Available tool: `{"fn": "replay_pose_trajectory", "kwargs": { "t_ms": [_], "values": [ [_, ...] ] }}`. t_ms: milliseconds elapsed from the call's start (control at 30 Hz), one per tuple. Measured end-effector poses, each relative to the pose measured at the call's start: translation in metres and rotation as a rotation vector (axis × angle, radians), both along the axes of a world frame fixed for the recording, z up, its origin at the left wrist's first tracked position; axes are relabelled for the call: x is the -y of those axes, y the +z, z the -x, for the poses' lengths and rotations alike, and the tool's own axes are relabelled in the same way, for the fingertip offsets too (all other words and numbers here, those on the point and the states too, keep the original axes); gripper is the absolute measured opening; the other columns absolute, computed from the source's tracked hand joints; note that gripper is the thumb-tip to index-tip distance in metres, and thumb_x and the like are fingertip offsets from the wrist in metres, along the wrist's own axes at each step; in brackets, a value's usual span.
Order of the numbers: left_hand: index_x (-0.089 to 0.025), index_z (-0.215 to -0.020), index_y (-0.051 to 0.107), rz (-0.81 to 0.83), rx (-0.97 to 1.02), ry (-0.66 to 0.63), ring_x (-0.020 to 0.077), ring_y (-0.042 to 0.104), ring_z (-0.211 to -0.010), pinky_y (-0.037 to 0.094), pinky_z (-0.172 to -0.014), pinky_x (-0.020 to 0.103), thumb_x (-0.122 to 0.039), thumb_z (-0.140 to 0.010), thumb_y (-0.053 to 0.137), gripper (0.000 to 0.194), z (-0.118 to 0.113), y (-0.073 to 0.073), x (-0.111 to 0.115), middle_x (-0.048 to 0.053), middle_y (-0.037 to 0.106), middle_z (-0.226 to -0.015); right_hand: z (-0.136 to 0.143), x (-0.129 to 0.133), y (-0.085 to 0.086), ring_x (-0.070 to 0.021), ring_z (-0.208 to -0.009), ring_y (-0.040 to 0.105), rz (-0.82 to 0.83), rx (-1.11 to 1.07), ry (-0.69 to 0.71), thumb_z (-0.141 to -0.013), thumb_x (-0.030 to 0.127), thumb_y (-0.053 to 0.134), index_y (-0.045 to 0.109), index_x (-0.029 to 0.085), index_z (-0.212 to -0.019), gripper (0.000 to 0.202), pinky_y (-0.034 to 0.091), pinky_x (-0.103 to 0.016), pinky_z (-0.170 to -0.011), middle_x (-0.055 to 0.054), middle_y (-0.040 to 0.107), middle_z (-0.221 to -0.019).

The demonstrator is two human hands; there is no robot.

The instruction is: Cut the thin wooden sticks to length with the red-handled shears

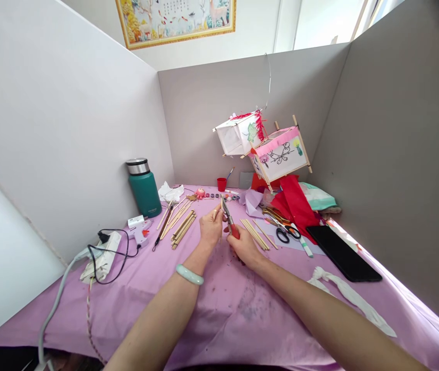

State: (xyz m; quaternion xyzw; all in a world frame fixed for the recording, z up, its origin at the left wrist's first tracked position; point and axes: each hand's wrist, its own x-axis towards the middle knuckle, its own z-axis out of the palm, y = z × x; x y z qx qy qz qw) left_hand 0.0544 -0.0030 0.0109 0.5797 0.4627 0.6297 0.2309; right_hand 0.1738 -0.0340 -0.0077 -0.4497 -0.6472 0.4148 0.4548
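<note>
Pinching a bamboo stick (221,203) in my left hand (210,225), right hand (243,246) clamped on red-handled pliers (230,222), all nearer me than the red cup (221,184). Stick's probably light, stiff, splintery; best held low down.

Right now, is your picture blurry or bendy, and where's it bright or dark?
Head view: bendy toward the edges, probably a wide lens; left wall pale, right wall shaded; glare at top right, beside a dark corner; left hand, right hand and pliers show no obvious smear.
</note>
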Motion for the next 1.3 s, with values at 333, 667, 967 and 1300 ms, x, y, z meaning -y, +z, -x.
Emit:
{"fn": "replay_pose_trajectory", "kwargs": {
  "t_ms": [333,667,967,1300],
  "values": [
    [-0.013,-0.120,0.061,0.156,0.511,-0.448,0.0002,0.025,-0.034,0.013,-0.036,0.019,-0.039,-0.072,0.069,0.055,0.008,0.010,0.003,-0.004,0.057,-0.065,-0.016,-0.006,0.005,-0.0125,-0.053,0.049,-0.036,-0.032,0.046,-0.072,0.028,0.047,0.050,0.020,-0.107,0.036,0.040,-0.025,-0.050,0.005,0.050,-0.068],
    [-0.011,-0.119,0.058,0.162,0.533,-0.463,0.0000,0.026,-0.033,0.012,-0.035,0.020,-0.041,-0.071,0.071,0.058,0.010,0.012,0.005,-0.005,0.056,-0.062,-0.028,-0.005,0.017,-0.0218,-0.087,0.052,-0.482,0.605,-0.245,-0.069,0.022,0.052,0.051,0.018,-0.110,0.042,0.040,-0.032,-0.074,-0.007,0.057,-0.098],
    [-0.013,-0.121,0.058,0.204,0.526,-0.469,0.0003,0.023,-0.033,0.010,-0.035,0.021,-0.042,-0.069,0.072,0.061,0.012,0.015,0.008,-0.006,0.054,-0.060,-0.036,-0.010,0.016,-0.0301,-0.107,0.047,-0.609,0.819,-0.368,-0.070,0.026,0.058,0.043,0.013,-0.129,0.062,0.036,-0.040,-0.087,-0.015,0.055,-0.115],
    [-0.013,-0.122,0.056,0.227,0.532,-0.474,0.0010,0.022,-0.034,0.009,-0.036,0.021,-0.039,-0.067,0.072,0.063,0.013,0.015,0.009,-0.007,0.052,-0.057,-0.044,-0.012,0.021,-0.0295,-0.108,0.047,-0.615,0.885,-0.340,-0.071,0.026,0.057,0.043,0.012,-0.130,0.062,0.034,-0.038,-0.088,-0.015,0.054,-0.116]
  ]
}}
